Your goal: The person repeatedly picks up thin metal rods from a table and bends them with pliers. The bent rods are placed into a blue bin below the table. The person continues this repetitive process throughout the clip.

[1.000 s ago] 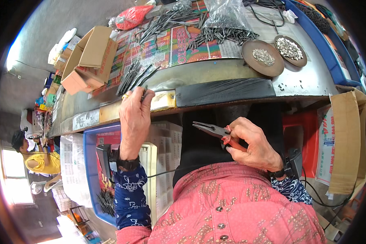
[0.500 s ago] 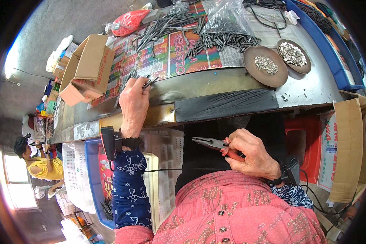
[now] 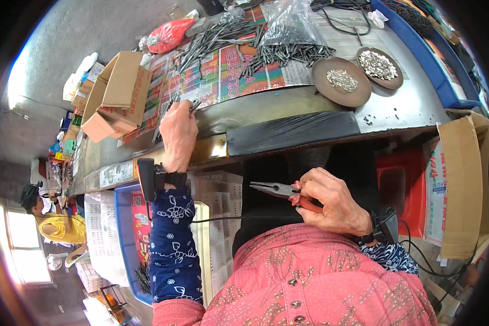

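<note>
My left hand [image 3: 178,133] rests at the table's near edge, left of centre. Its fingers are curled round short, thin dark strips [image 3: 195,105], whose ends stick out past the fingertips. More such strips lie beside that hand, partly hidden by it. In front of my lap, my right hand [image 3: 331,200] is wrapped round the red handles of a pair of pliers [image 3: 277,188]. The grey jaws point left, slightly parted, with nothing visible between them.
Two brown dishes of small metal pieces, one nearer [image 3: 323,91] and one farther [image 3: 394,81], stand at the table's right. Dark strips [image 3: 290,54] lie heaped by a clear bag. An open cardboard box [image 3: 126,81] stands left. A person in yellow [image 3: 62,227] sits far left.
The pliers and my right hand have shifted slightly left in view. My left hand stays by the strips, its fingers drawn a little closer; fewer strip ends show past them.
</note>
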{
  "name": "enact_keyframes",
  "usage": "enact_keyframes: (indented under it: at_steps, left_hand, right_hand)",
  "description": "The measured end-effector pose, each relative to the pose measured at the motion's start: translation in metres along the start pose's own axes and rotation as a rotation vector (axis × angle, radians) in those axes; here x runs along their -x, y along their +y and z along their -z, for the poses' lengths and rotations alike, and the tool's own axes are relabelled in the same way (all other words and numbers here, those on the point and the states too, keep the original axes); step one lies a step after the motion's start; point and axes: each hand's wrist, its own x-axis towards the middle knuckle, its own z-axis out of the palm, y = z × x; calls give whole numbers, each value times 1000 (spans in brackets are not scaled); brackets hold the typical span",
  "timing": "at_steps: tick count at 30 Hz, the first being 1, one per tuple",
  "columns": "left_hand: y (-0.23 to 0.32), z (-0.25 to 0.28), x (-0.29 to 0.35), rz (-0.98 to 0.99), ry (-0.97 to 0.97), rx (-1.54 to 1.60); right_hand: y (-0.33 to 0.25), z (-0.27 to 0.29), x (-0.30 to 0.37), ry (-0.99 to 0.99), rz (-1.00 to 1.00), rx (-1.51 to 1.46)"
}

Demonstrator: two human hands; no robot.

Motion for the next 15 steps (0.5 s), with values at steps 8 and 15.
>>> enact_keyframes:
  at_steps: [8, 15]
  left_hand:
    - [69, 71, 43, 344, -166, 1001]
    - [110, 97, 94, 689, -344, 1465]
  right_hand:
    - [-14, 12, -10, 160, 97, 148]
    - [-29, 15, -13, 179, 176, 330]
